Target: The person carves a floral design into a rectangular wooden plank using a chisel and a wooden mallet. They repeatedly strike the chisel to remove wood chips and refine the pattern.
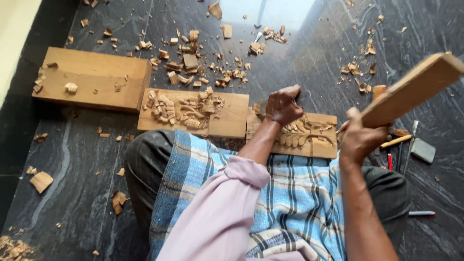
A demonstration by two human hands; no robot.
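A: While the carved wooden panel (309, 137) lies on the floor (82, 193) before the knees, what is gripped?

B: It is pressed by the fisted left hand (282, 106); a wooden mallet (411, 92) is clenched, raised, in the right hand (358, 140).

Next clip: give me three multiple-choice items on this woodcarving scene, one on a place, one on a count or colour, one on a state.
1. Where does the carved panel lie?
A. on the floor by the knees
B. on a table
C. on the big block

2. How many wooden pieces lie in a row on the floor?
A. one
B. three
C. five

3. How is the mallet?
A. lying on the floor
B. raised in the right hand
C. stuck in a block

Answers: 1 A, it sits on dark stone in front of the lap; 2 B, plain block, chip-covered panel, carved panel; 3 B, lifted while the left hand rests on the panel.
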